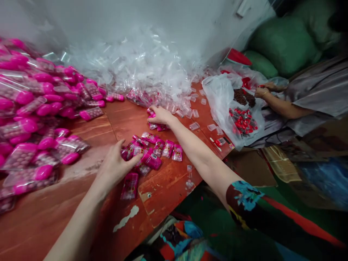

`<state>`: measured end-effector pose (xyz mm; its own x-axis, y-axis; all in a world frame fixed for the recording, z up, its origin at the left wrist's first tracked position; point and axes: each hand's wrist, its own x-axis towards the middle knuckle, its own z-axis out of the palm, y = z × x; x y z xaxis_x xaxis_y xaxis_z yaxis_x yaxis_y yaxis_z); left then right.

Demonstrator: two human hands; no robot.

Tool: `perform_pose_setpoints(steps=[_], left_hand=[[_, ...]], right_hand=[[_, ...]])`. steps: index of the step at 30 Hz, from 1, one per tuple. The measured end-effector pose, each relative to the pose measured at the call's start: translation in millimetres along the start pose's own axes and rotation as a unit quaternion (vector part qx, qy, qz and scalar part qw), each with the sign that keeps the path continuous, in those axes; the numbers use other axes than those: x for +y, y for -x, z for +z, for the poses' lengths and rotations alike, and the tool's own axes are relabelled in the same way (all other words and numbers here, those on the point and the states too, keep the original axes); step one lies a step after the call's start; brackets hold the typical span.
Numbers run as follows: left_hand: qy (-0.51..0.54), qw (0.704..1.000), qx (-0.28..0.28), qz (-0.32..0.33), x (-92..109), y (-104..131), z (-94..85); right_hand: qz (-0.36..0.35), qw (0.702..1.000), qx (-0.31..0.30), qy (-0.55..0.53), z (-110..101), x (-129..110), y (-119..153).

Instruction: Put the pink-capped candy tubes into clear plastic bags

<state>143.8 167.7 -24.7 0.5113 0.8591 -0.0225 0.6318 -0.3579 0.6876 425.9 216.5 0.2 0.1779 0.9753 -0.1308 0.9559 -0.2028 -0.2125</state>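
Note:
Several small shiny pink packets (168,148) lie in a loose heap on the red-brown wooden table (168,181) before me. My left hand (115,165) rests at the heap's left side, thumb and fingers apart, touching the packets there. Farther back, my right hand (162,116) has its fingers curled down over a pink packet (150,113), with more packets under its palm. One flat pink packet (129,186) lies alone nearer the table's front edge. Behind my right hand, more pink packets (144,97) show through a clear plastic bag.
Clear containers with pink caps and pink beads (29,127) pile up on the left. A mound of clear plastic cases (152,61) lines the wall. At right, a co-worker's hands (262,92) work by a white plastic bag (216,98) holding red-wrapped pieces (241,121).

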Motion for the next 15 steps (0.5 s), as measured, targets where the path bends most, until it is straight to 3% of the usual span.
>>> perform_pose_setpoints(steps=[3,8,11,15], left_hand=[[-0.119,0.992,-0.027,0.028,21.7,12.0,9.0],[-0.233,0.972,-0.034,-0.003,48.4,16.5,13.8],[-0.218,0.975,-0.015,-0.030,47.5,13.9,9.1],[-0.139,0.986,-0.010,-0.094,25.9,3.2,10.0]], right_hand=[[-0.017,1.000,-0.016,-0.011,7.2,-11.3,8.3],[-0.106,0.991,-0.013,-0.078,17.8,-32.7,22.6],[-0.138,0.985,0.008,-0.105,16.9,-40.3,26.4],[-0.159,0.972,-0.014,-0.170,14.7,-45.4,23.1]])
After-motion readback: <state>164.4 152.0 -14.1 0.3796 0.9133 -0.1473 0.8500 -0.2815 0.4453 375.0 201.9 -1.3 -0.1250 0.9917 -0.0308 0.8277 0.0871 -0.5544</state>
